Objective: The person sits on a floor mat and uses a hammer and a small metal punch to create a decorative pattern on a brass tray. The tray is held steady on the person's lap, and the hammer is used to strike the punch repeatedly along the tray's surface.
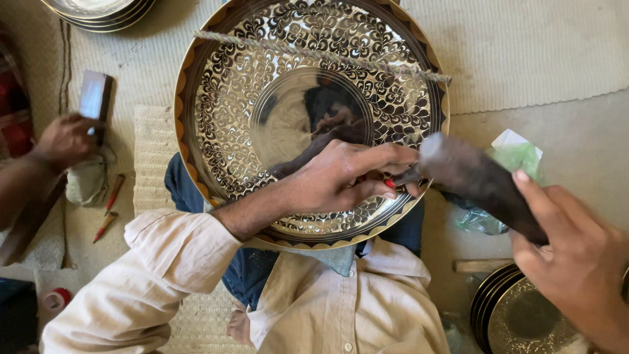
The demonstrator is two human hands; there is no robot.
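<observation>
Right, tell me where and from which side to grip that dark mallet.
Grip the dark wooden mallet on its lower handle end, coming from the right, where the right hand already wraps it. It slants up-left, its blunt head over the red-tipped chisel that the left hand pinches against the engraved brass plate. Probably keep clear of that end.

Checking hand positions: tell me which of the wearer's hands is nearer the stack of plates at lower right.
Right. The right hand is just above the stack of plates; the left hand rests on the large engraved plate, farther away.
</observation>
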